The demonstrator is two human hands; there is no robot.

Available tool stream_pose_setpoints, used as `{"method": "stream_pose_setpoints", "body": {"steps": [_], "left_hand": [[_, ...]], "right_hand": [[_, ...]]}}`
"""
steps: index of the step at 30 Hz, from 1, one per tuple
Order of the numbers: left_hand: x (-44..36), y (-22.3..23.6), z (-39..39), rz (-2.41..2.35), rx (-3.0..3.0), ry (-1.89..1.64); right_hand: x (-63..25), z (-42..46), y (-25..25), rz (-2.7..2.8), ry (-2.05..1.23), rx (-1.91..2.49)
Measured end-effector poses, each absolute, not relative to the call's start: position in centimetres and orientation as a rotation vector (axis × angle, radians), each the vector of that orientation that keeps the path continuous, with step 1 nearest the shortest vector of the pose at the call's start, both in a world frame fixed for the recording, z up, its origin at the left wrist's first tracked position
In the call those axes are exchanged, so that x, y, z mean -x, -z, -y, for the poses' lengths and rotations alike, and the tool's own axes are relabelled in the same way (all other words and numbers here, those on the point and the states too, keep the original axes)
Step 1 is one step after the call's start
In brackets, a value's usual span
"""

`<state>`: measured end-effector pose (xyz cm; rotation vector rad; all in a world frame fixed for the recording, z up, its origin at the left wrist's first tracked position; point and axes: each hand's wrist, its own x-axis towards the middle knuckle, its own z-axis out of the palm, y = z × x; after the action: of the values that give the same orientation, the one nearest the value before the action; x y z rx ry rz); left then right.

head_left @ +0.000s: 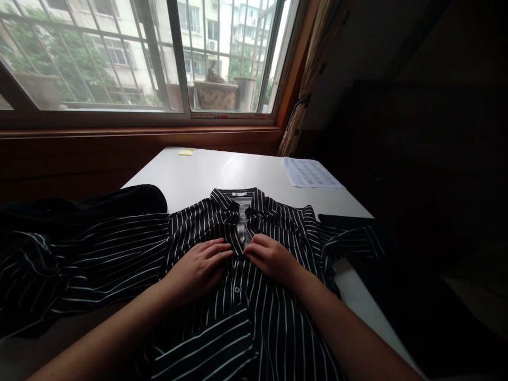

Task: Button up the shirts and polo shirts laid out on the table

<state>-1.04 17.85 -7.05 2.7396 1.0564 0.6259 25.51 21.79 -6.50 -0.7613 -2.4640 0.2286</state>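
A black shirt (pixel 278 312) with white stripes lies face up, its collar toward the window and its neck parted. A button (pixel 237 289) shows on the front below my hands. My left hand (pixel 204 266) rests on the shirt's left-hand front panel, fingers stretched toward the front opening. Across from it, my right hand (pixel 272 256) has its fingers bent and pressed together on the edge of the opening, pinching the cloth there. One sleeve (pixel 119 254) spreads out to the left; the other reaches past the right side of the table.
Under the shirt is a white table (pixel 222 166). A yellow sticky note (pixel 186 152) lies at its far edge and printed paper (pixel 311 173) at the far right corner. Dark cloth (pixel 130 198) is heaped on the left. Beyond stand a barred window (pixel 138 58) and a curtain (pixel 304 90).
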Motion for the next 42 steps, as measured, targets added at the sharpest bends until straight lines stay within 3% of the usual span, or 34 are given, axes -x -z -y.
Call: {"method": "stream_pose_setpoints", "body": {"steps": [13,42], "left_hand": [[-0.4,6.0,-18.0,-1.010,-2.719,-0.890],[0.9,5.8,-16.7,-0.807,-2.847,-1.121]], "right_hand": [[-23.8,-19.5,5.1,2.327,0.013,0.563],[-24.0,-19.0,4.2,2.479,-0.021,0.296]]}}
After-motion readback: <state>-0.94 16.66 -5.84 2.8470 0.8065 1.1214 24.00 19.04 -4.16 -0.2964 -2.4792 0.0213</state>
